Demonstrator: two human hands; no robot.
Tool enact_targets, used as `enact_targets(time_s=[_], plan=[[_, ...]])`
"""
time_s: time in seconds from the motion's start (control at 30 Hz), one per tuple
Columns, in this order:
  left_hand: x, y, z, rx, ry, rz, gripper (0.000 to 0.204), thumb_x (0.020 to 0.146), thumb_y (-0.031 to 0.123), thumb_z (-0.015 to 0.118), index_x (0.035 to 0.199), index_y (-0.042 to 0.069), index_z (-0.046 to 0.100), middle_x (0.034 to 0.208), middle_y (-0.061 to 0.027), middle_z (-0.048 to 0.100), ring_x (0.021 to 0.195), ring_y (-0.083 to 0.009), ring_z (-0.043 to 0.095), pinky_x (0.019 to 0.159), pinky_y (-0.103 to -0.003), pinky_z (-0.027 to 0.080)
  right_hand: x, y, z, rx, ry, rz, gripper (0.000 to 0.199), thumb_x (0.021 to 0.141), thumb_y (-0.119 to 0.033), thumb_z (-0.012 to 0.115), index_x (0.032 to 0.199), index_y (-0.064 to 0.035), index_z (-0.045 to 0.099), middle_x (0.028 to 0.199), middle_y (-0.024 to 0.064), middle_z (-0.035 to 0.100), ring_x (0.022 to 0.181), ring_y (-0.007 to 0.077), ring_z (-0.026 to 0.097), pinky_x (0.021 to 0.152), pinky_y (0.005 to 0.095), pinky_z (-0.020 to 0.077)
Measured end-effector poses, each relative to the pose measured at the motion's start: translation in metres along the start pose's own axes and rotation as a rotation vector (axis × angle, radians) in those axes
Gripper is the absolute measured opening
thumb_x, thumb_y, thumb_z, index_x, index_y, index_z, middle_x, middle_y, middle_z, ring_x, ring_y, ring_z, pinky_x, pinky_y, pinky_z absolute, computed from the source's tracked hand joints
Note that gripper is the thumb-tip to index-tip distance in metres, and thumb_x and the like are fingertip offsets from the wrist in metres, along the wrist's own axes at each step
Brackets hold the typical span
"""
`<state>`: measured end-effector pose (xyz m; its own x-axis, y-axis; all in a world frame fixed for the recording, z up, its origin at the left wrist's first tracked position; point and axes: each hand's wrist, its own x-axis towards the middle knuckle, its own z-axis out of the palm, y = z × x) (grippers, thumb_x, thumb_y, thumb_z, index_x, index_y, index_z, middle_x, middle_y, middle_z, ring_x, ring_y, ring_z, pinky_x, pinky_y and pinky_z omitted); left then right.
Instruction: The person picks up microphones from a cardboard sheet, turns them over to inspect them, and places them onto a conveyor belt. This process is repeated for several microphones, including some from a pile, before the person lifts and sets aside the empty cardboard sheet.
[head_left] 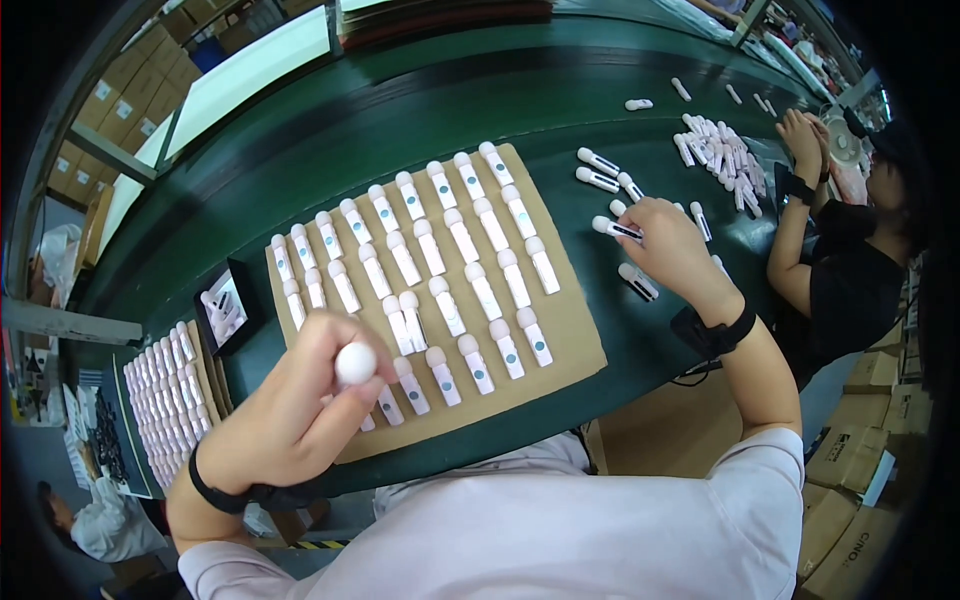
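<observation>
My left hand (300,400), raised over the lower left of a brown cardboard sheet (570,330), is closed around a white stick-shaped device with a round white head (356,363); its body is hidden by my fingers. On the sheet, rows of similar pale devices (487,290) lie with their round heads pointing away from me, many bearing a blue dot. To the right of the sheet, my right hand (675,250) pinches a white stick-shaped device with a black strip (612,229). Several more black-striped devices (598,161) lie loose around those fingers.
A heap of devices (720,155) lies farther right on the dark green table (420,90), near a co-worker (850,230) whose hands are raised. At left stand a small black tray (222,308) and another board packed with devices (165,400). Cardboard boxes (850,450) are stacked at lower right.
</observation>
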<state>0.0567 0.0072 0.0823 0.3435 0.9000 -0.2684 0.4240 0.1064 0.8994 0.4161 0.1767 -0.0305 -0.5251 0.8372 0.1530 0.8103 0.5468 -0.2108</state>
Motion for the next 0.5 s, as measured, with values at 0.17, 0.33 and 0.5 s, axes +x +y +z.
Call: enact_targets(time_s=[0.17, 0.33, 0.5], plan=[[-0.022, -0.044, 0.013, -0.074, 0.254, 0.326, 0.019, 0.083, 0.004, 0.063, 0.099, 0.004, 0.053, 0.094, -0.0073, 0.053, 0.085, -0.0159, 0.05, 0.078, -0.03, 0.041, -0.004, 0.015, 0.02, -0.175, -0.174, 0.078, 0.016, 0.08, -0.01, 0.067, 0.093, -0.0017, 0.066, 0.097, 0.015, 0.061, 0.086, 0.0321, 0.059, 0.073, 0.0397, 0.0482], [-0.035, -0.072, 0.026, -0.093, 0.454, 0.409, 0.018, 0.076, 0.004, 0.074, 0.091, 0.004, 0.064, 0.093, -0.0068, 0.053, 0.089, -0.0159, 0.052, 0.081, -0.027, 0.039, -0.009, -0.009, -0.002, -0.01, 0.09, 0.058, 0.021, 0.081, -0.007, 0.067, 0.101, -0.0022, 0.064, 0.097, 0.0129, 0.06, 0.082, 0.0249, 0.059, 0.07, 0.0325, 0.0472], [-0.04, -0.088, 0.05, -0.394, 0.605, 0.414, 0.024, 0.071, 0.002, 0.079, 0.092, 0.003, 0.067, 0.092, -0.0073, 0.056, 0.087, -0.0171, 0.055, 0.079, -0.028, 0.042, -0.028, -0.094, -0.029, 0.611, 0.099, -0.11, 0.023, 0.083, -0.004, 0.065, 0.105, -0.0016, 0.062, 0.104, 0.0101, 0.062, 0.081, 0.0147, 0.056, 0.071, 0.0242, 0.0441]])
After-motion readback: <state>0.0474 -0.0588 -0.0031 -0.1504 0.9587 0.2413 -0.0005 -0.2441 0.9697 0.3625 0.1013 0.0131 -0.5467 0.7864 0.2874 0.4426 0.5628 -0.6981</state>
